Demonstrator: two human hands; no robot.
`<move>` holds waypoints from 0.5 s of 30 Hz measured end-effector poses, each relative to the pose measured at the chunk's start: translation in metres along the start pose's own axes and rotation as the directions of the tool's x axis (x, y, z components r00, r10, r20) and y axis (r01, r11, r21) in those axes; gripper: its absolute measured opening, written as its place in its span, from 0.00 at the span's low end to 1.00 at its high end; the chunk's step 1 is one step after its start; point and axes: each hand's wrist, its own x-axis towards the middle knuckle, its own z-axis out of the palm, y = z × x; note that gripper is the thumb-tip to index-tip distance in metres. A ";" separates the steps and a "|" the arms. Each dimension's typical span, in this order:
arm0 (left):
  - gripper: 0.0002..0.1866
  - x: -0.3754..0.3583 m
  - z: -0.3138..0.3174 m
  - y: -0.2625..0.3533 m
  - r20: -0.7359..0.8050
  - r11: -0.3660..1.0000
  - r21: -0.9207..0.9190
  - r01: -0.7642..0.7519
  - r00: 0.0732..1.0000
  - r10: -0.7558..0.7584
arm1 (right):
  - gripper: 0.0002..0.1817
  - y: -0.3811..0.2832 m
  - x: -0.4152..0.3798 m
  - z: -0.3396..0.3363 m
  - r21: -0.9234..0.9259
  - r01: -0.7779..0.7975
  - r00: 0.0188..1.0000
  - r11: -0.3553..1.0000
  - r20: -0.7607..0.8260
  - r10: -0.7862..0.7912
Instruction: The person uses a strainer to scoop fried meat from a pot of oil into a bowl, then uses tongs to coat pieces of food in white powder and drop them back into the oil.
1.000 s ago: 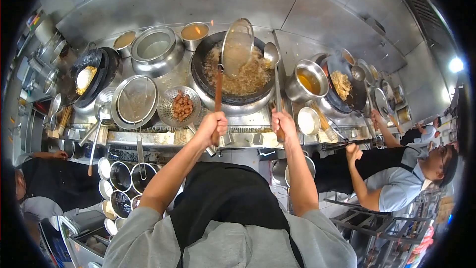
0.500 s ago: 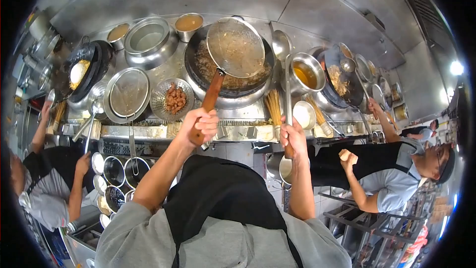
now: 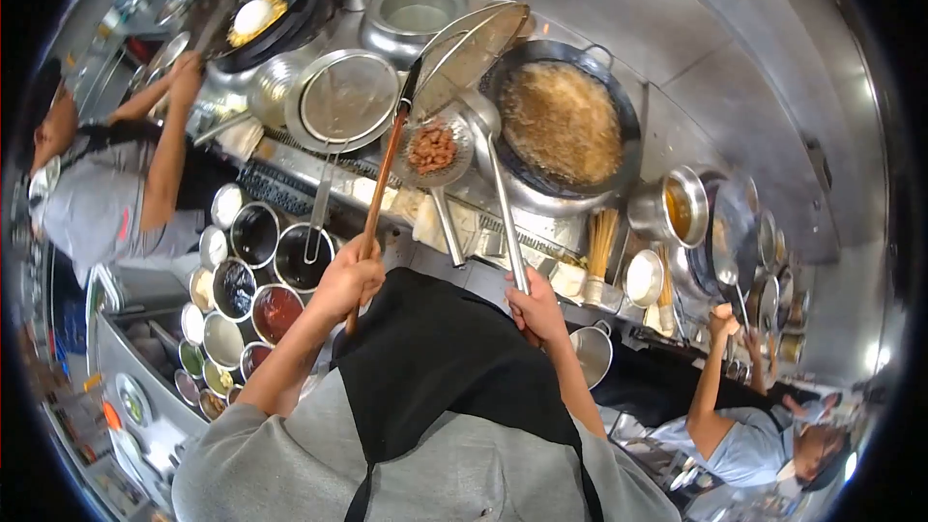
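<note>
My left hand (image 3: 348, 280) is wrapped round the long wooden handle of a wire mesh strainer (image 3: 483, 46), which is tilted steeply on its edge. My right hand (image 3: 537, 307) grips the metal handle of a ladle (image 3: 503, 198). The ladle's bowl comes up close to the strainer's rim and overlaps it in this view. Beneath them, a perforated skimmer (image 3: 404, 157) carries a heap of browned, fried pieces (image 3: 432, 149). To their right, a large black wok (image 3: 628, 135) holds foaming, bubbling oil (image 3: 563, 121).
Left of the skimmer, another mesh strainer (image 3: 348, 97) rests over a metal bowl. A pot of yellow oil (image 3: 667, 208) and bamboo brushes (image 3: 600, 246) stand on the right. Sauce pots (image 3: 278, 314) fill the lower left. Co-workers (image 3: 116, 184) work at woks on both sides.
The view has turned toward the left. The mesh strainer has left its place over the wok and tipped onto its edge beside it; the ladle has swung over next to the strainer.
</note>
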 end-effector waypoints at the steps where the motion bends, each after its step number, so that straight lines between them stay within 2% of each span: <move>1: 0.11 0.005 -0.010 -0.006 -0.029 0.999 0.037 -0.032 0.999 0.033 | 0.13 0.006 0.000 0.002 -0.002 -0.041 0.999 0.999 0.004 0.041; 4: 0.10 0.003 -0.016 -0.002 0.009 0.983 -0.183 0.028 1.000 -0.027 | 0.13 0.014 0.010 0.010 -0.020 -0.105 0.994 0.994 0.007 0.105; 7: 0.09 0.017 -0.035 -0.012 0.074 0.893 -0.449 0.042 0.997 -0.010 | 0.14 0.044 0.049 0.023 -0.377 0.022 0.985 0.926 -0.148 -0.083; 9: 0.07 0.028 -0.048 -0.014 0.174 0.783 -0.615 0.095 0.985 0.018 | 0.15 0.103 0.090 0.027 -0.615 0.123 0.935 0.779 -0.190 -0.298; 11: 0.05 0.041 -0.063 -0.018 0.261 0.656 -0.739 0.155 0.963 0.067 | 0.16 0.119 0.104 0.041 -0.638 0.074 0.933 0.767 -0.226 -0.278; 13: 0.05 0.052 -0.073 -0.025 0.312 0.530 -0.820 0.214 0.945 0.102 | 0.17 0.143 0.119 0.040 -0.717 0.024 0.957 0.697 -0.185 -0.224; 15: 0.04 0.059 -0.082 -0.032 0.328 0.447 -0.862 0.238 0.935 0.136 | 0.18 0.142 0.117 0.041 -0.712 0.010 0.973 0.702 -0.155 -0.171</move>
